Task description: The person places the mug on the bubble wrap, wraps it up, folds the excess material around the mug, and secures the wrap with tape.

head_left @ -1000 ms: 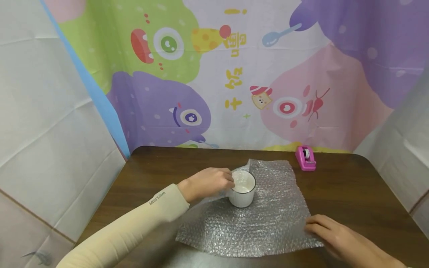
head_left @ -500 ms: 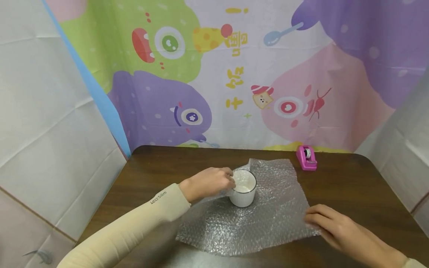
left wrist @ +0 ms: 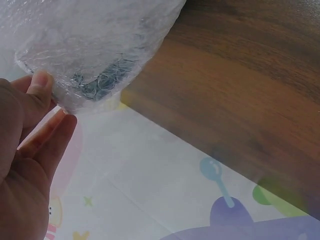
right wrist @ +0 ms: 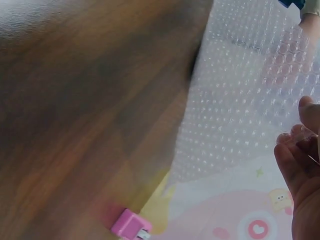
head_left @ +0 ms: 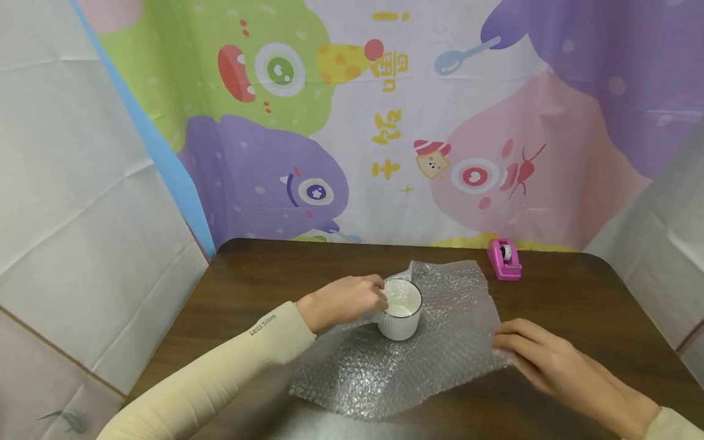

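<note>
white cup (head_left: pixel 399 325): stands up on bubble wrap (head_left: pixel 357 376) | left grip (head_left: pixel 346 299): pinches wrap just left of cup | right grip (head_left: pixel 541 354): pinches wrap edge, right of cup | pink tape holder (head_left: pixel 505 261): on brown surface (head_left: pixel 264 263), behind cup, to its right

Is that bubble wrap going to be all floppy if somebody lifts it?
Probably floppy: the bubble wrap bends up at its right side. It's likely light, being thin enough to see through. It may not slide freely with the white cup standing on it.
</note>
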Motion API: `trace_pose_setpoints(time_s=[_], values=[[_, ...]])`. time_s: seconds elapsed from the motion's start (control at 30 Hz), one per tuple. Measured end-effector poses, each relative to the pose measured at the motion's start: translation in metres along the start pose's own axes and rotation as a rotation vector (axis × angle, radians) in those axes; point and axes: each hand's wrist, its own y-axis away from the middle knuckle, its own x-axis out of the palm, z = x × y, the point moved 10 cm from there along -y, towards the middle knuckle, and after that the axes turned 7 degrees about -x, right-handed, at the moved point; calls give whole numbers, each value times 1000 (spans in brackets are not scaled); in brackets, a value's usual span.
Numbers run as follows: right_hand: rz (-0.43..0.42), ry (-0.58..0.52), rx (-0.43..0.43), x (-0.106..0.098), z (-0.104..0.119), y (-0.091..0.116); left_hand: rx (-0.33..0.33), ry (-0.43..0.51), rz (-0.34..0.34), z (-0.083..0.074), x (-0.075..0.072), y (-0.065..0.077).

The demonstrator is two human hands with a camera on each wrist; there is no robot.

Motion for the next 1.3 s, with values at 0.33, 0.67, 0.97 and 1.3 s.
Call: trace_pose_setpoints(time_s=[0.33,0.67,0.97,1.3], values=[[14,45,18,1,-5,-21,2,0,2,-2,0,-1],[37,89,33,9,-16,-39,12,-6,-4,-2,-2,-1],[21,74,17,17,-22,-54,9,-2,-9,-1,-2,-1],[9,54,20,28,-31,-69,1,8,-6,0,-4,0]])
